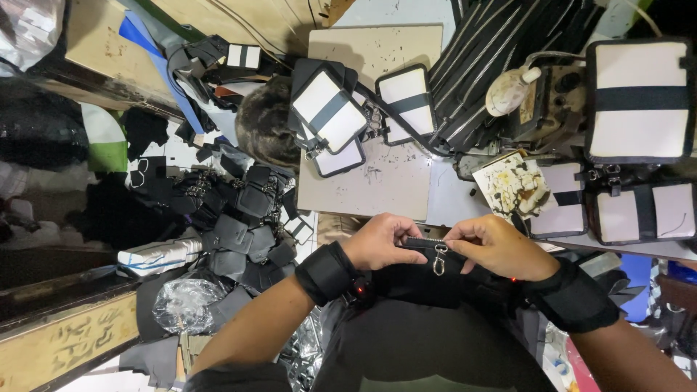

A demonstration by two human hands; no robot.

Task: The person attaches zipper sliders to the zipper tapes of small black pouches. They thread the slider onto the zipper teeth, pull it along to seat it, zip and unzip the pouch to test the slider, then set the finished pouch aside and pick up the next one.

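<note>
Your left hand point(377, 242) and right hand point(494, 245) both have a tight pinch grip on the black pouch point(428, 279), zipper point(425, 242) between them, above the desk point(377, 185).

One camera on the person's head, looking straight down, both hands point(435, 247) close in the near middle, work table point(392, 181) farther off, cluttered floor far left

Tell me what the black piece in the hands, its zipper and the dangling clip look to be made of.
Black piece: matte, soft-looking, probably woven fabric or synthetic; it sags between the left hand and right hand. Zipper: pale shiny teeth on dark tape, likely metal, possibly plastic. Clip: bright silvery gleam, apparently polished metal.
</note>
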